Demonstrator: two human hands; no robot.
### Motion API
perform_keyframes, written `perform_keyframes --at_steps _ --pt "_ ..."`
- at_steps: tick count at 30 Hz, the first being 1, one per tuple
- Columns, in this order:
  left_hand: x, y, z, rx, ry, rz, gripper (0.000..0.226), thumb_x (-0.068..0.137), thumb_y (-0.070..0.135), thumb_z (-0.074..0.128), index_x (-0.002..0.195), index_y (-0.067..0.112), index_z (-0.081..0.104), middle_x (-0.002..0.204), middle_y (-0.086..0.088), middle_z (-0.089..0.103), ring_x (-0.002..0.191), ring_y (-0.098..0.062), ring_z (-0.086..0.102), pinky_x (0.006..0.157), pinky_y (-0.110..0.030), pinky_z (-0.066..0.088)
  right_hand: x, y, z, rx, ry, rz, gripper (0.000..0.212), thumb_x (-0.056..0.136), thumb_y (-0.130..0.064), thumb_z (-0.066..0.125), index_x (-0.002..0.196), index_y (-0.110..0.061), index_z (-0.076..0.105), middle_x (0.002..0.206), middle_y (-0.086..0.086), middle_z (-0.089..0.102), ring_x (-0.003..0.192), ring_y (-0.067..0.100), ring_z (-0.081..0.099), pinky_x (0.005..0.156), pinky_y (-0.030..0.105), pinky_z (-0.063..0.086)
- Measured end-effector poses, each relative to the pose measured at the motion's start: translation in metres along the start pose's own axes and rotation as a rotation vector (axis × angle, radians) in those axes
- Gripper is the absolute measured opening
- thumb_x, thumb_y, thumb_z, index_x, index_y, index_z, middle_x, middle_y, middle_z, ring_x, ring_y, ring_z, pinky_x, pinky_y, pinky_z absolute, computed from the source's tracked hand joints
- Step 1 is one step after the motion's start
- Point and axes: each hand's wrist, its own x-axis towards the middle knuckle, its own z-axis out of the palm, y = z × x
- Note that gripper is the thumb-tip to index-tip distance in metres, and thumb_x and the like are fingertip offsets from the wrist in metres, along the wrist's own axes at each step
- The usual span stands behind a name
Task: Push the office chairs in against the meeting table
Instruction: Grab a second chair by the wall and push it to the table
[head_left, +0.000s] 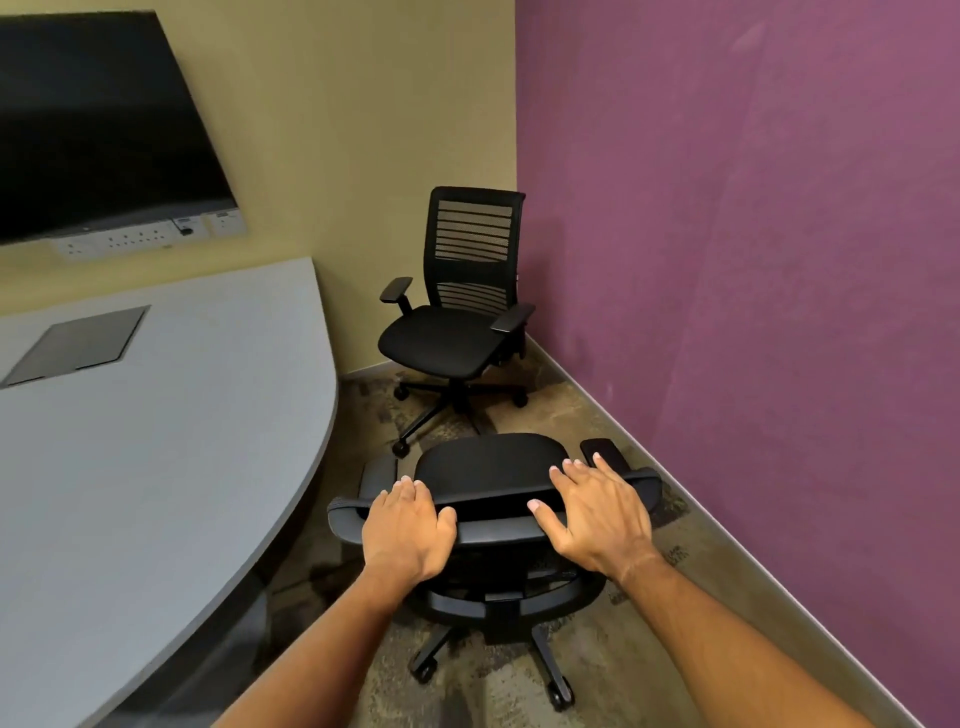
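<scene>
A small meeting room: a yellow wall (363, 130) ahead, a purple wall (753, 234) on my right, patterned carpet (623, 649) underfoot. A dark screen (104, 130) hangs on the yellow wall, with a strip of sockets (150, 239) just below it. The grey table (182, 467) fills the left side, its rounded end curving toward me, and a dark hatch (78, 345) is set flush in its top.

The near chair (488, 467) stands right in front of me, beside the table's curved edge but apart from it, its back toward me and its seat facing the corner. My left hand (408, 530) rests on the top rail of the backrest, fingers curled over the front edge and thumb lying along the rail. My right hand (597, 514) lies on the same rail further right, fingers straight and spread, thumb stretched out to the left; it presses flat rather than gripping. One armrest pad shows just beyond my right fingertips.

The far chair (457, 332) sits in the corner where the two walls meet, well apart from the table, its mesh back near the purple wall and its seat turned toward me and the table.
</scene>
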Motion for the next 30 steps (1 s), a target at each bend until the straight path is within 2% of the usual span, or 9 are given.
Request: perform_keyframes --at_steps 4,11,16,18,22,27,30 --pt "-0.006 0.024 0.002 -0.024 -0.001 -0.074 0.045 0.096 0.041 0.03 0.112 0.009 0.055 0.118 -0.008 0.057 0.111 -0.024 0.052 0.102 -0.036 0.038 0.005 0.025 -0.001 0.017 -0.004 -0.077 0.082 0.09 -0.065 0.018 0.137 -0.008 0.053 0.138 0.014 0.056 0.133 0.024 0.047 0.121 0.04 0.018" --pt "0.003 0.047 0.004 -0.046 -0.001 -0.159 0.047 0.093 0.048 0.031 0.115 0.011 0.05 0.121 -0.007 0.056 0.113 -0.021 0.051 0.105 -0.037 0.037 0.025 0.056 0.0 0.035 0.033 -0.171 0.077 0.091 -0.064 0.026 0.135 -0.007 0.055 0.137 0.014 0.057 0.131 0.024 0.049 0.121 0.04 0.02" --pt "0.014 0.053 0.005 -0.038 -0.007 -0.213 0.078 0.094 0.064 0.025 0.141 0.002 0.038 0.144 -0.015 0.045 0.135 -0.027 0.041 0.115 -0.041 0.029 0.043 0.072 0.001 0.046 0.045 -0.24 0.078 0.091 -0.064 0.024 0.135 -0.007 0.055 0.137 0.013 0.058 0.131 0.022 0.05 0.12 0.039 0.022" --pt "0.018 0.056 0.006 -0.039 -0.014 -0.239 0.083 0.095 0.065 0.022 0.145 0.001 0.033 0.149 -0.017 0.041 0.139 -0.027 0.037 0.117 -0.041 0.026 0.053 0.079 0.003 0.051 0.048 -0.271 0.076 0.091 -0.063 0.026 0.136 -0.008 0.055 0.137 0.012 0.058 0.131 0.021 0.05 0.12 0.039 0.022" --pt "0.027 0.066 0.008 -0.043 0.027 -0.287 0.068 0.095 0.059 0.027 0.132 0.004 0.045 0.135 -0.013 0.051 0.125 -0.026 0.047 0.107 -0.039 0.037 0.076 0.091 0.008 0.082 0.065 -0.331 0.071 0.092 -0.061 0.032 0.134 -0.009 0.057 0.133 0.011 0.061 0.128 0.021 0.053 0.118 0.037 0.026" --pt "0.043 0.08 0.011 -0.078 0.064 -0.395 0.049 0.092 0.051 0.032 0.11 0.01 0.051 0.113 -0.008 0.055 0.106 -0.023 0.054 0.094 -0.035 0.041 0.113 0.109 0.015 0.124 0.07 -0.426 0.068 0.092 -0.06 0.036 0.134 -0.009 0.058 0.134 0.009 0.061 0.128 0.02 0.052 0.118 0.036 0.028" --pt "0.049 0.094 0.011 -0.105 0.069 -0.464 0.046 0.092 0.048 0.034 0.109 0.008 0.051 0.113 -0.008 0.054 0.107 -0.024 0.053 0.096 -0.036 0.04 0.132 0.119 0.017 0.155 0.051 -0.487 0.068 0.093 -0.059 0.037 0.134 -0.009 0.057 0.134 0.009 0.061 0.129 0.02 0.051 0.118 0.036 0.026"
